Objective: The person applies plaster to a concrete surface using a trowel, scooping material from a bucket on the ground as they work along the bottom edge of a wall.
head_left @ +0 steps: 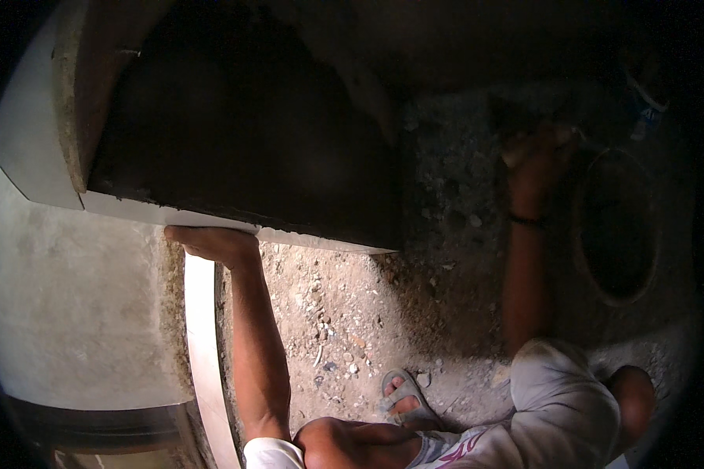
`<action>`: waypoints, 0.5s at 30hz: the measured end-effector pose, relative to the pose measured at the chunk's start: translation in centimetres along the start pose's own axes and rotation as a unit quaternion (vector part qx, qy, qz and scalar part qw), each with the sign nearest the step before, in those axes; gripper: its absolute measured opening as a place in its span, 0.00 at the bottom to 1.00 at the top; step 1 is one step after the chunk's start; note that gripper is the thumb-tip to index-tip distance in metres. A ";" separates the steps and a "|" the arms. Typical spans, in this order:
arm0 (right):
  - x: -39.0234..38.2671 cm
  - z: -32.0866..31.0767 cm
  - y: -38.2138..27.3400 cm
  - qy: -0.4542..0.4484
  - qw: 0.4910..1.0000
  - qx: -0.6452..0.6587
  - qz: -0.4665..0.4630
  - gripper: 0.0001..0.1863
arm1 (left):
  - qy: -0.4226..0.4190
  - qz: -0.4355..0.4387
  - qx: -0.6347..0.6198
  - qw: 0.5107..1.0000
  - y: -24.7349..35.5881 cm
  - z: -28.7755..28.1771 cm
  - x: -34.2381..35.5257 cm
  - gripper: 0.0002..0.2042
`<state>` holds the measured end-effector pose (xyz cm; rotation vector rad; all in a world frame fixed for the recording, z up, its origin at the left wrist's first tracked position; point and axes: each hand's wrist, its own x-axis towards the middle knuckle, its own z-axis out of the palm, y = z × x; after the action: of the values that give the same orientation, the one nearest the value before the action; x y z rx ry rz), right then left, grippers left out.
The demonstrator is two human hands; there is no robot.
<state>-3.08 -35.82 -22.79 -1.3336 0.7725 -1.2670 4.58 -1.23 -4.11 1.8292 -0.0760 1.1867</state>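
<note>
My left hand rests against a pale narrow edging strip, its fingers stretched to the left along it. Above the strip lies a large, very dark surface whose details are lost in shadow. My right hand, with a dark band at the wrist, reaches forward into deep shade. Its fingers look curled around something, but the dimness hides what it is. Just right of that hand is a round, dark bucket-like container, its rim faintly visible and its inside black.
Rough ground with gravel and small rubble spreads below the strip. A smooth grey cement surface is at the left, bordered by a white strip. My sandaled foot stands on the gravel. A dim pale-and-blue object sits far right.
</note>
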 end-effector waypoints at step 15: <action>-6.0 -2.1 -2.9 -0.455 0.870 -0.026 0.188 0.25 | 0.018 0.090 0.091 0.992 -4.3 0.9 0.7 0.28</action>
<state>-7.00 -30.12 -21.86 -1.5218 0.3457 -0.2179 7.73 0.85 -6.53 1.9931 -0.1174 1.3896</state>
